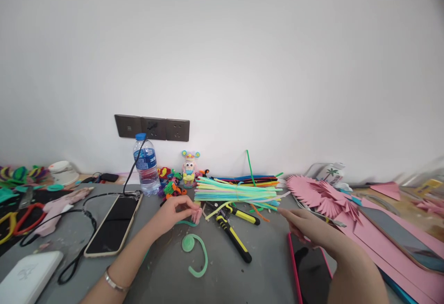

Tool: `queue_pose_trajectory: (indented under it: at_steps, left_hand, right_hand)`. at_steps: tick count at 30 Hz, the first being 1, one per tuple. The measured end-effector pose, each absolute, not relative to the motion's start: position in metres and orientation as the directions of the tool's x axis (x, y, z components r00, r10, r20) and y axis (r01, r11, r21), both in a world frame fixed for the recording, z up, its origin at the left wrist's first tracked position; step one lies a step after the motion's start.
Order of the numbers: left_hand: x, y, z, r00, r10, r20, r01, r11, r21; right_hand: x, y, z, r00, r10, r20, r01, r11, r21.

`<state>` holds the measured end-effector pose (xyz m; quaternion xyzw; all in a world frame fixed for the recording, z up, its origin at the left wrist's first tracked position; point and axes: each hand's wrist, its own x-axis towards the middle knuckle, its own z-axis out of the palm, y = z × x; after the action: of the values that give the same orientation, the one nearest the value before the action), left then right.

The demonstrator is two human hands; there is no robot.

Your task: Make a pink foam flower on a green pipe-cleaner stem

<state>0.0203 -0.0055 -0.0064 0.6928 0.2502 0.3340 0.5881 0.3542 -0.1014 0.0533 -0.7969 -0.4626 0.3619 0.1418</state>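
Note:
My left hand [178,212] has its fingers and thumb pinched at a small pink curled piece [196,215], with a green strand running beneath the hand. Just below it on the grey table [243,276] lies a green pipe cleaner [205,253] with a coiled disc at one end. My right hand [301,223] hovers over the top of a phone in a pink case [310,271], its fingers pointing left towards the bundle of pipe cleaners [239,191]. Its fingertips are partly hidden, and whether they hold anything does not show. Pliers with yellow and black handles [234,239] lie between the hands.
At the left are a water bottle [147,165], a phone [114,225], black cables, a white box [30,276], a pink glue gun [58,209] and scissors [29,219]. A small figurine [189,170] stands near the wall. Pink folded paper [308,193] and another phone [404,234] lie right.

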Motion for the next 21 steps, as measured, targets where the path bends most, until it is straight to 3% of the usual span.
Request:
queue_pose_trajectory:
  at_steps: [10,14,16,19,21]
  left_hand:
    - [0.02,-0.003,-0.012,0.655,0.733,0.184,-0.055,-0.196,0.979]
    - [0.02,-0.002,-0.012,0.654,0.734,0.183,-0.052,-0.197,0.979]
    - [0.02,-0.003,-0.011,0.654,0.734,0.183,-0.061,-0.19,0.98]
    - [0.02,-0.003,-0.011,0.657,0.733,0.179,-0.069,-0.179,0.981]
    - [0.019,-0.001,-0.013,0.653,0.74,0.165,-0.046,-0.179,0.983]
  right_hand:
    - [0.338,-0.099,0.058,0.206,0.945,-0.254,0.757,-0.318,-0.571]
    - [0.312,-0.094,0.059,0.175,0.941,-0.289,0.8,-0.307,-0.516]
    - [0.292,-0.094,0.064,0.181,0.956,-0.231,0.849,-0.27,-0.454]
    - [0.256,-0.096,0.071,0.095,0.992,-0.083,0.901,-0.121,-0.417]
    - [0.23,-0.095,0.069,-0.048,0.999,0.006,0.864,0.045,-0.501]
